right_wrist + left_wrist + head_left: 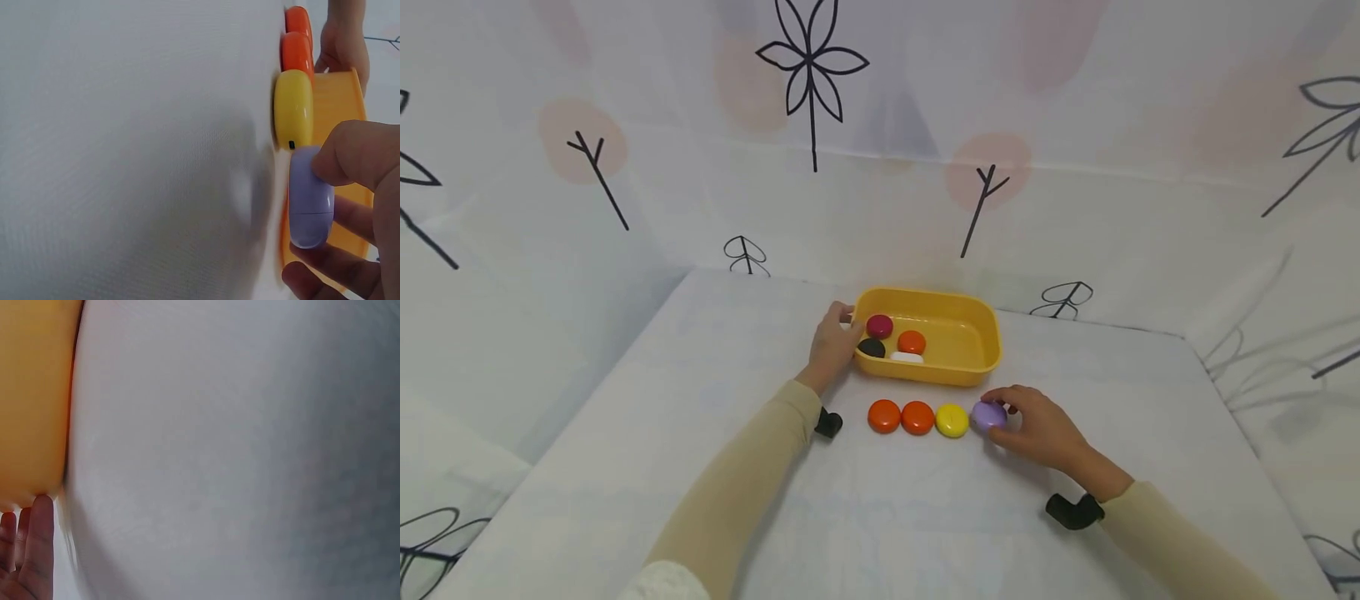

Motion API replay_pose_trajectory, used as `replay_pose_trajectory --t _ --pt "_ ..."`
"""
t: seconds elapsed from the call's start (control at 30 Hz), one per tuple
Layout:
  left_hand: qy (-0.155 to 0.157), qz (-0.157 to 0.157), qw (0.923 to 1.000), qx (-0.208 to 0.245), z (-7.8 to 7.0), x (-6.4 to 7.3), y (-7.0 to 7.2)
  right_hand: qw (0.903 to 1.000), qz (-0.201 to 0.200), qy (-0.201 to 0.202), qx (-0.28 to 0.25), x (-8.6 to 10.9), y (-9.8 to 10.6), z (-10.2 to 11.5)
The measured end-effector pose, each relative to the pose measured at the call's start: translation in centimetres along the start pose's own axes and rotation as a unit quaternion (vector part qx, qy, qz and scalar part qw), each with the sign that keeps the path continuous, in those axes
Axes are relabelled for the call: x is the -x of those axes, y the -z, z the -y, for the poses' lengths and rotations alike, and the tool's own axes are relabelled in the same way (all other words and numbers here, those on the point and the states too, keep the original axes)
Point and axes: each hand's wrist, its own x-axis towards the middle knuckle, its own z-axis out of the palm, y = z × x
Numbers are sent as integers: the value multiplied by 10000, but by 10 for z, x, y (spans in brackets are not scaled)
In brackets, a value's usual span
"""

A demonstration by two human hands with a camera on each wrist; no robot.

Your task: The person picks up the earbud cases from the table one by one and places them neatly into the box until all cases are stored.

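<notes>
My right hand pinches a lavender rounded plastic disc between thumb and fingers. A thin seam runs across the disc, and a small gap shows between it and the tabletop in the right wrist view. Beside it, a yellow disc and two orange discs lie in a row. At the left end of a yellow tray, my left hand holds the wall, its fingertips against the outside in the left wrist view. Inside the tray lie a dark red disc, a black disc, an orange disc and a white piece.
A white cloth covers the tabletop. Behind it and on both sides rise white fabric walls printed with line-drawn plants. The tray stands near the back wall. Black straps with small mounts sit on both wrists.
</notes>
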Motion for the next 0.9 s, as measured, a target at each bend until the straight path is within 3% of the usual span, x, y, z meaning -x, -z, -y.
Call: replay_pose_trajectory --t 0.6,0.9 --pt "53 77 9999 -41 1 -1 0 9986 243 52 458 -4 -4 2" --pt "37 3 10000 -49 -2 1 2 9980 -266 485 312 -10 10 12"
